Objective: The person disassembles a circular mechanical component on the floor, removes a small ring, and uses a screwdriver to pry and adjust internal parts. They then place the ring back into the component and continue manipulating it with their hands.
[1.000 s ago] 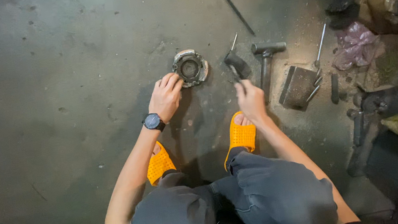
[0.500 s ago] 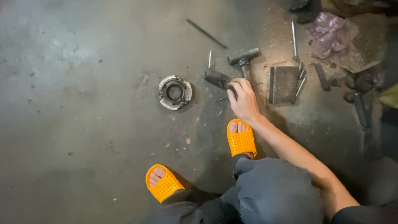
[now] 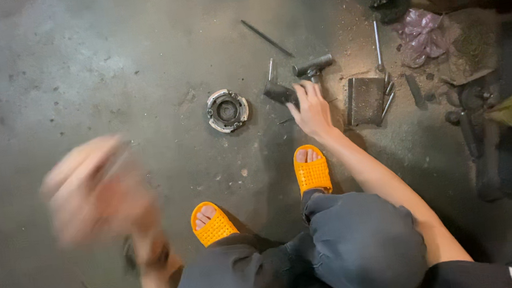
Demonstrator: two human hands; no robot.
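L hand (image 3: 95,190) is hovering blurred above the floor (image 3: 65,70) nr the orange sandals (image 3: 214,224); grip can't be told. R hand (image 3: 312,110) is resting fingers on a dark metal part (image 3: 280,93), not clenched, w/ the round clutch piece (image 3: 226,110) lying just left of it. Hammer (image 3: 313,66) and flat plate (image 3: 366,100) are lying beyond, twd the floor's far right edge.

Right hand (image 3: 310,110) on dark tool (image 3: 280,93); left hand (image 3: 95,190) blurred, raised.

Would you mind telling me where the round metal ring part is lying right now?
In the head view, the round metal ring part lies on the concrete floor, upper centre, just left of the right hand and beyond the orange sandals.
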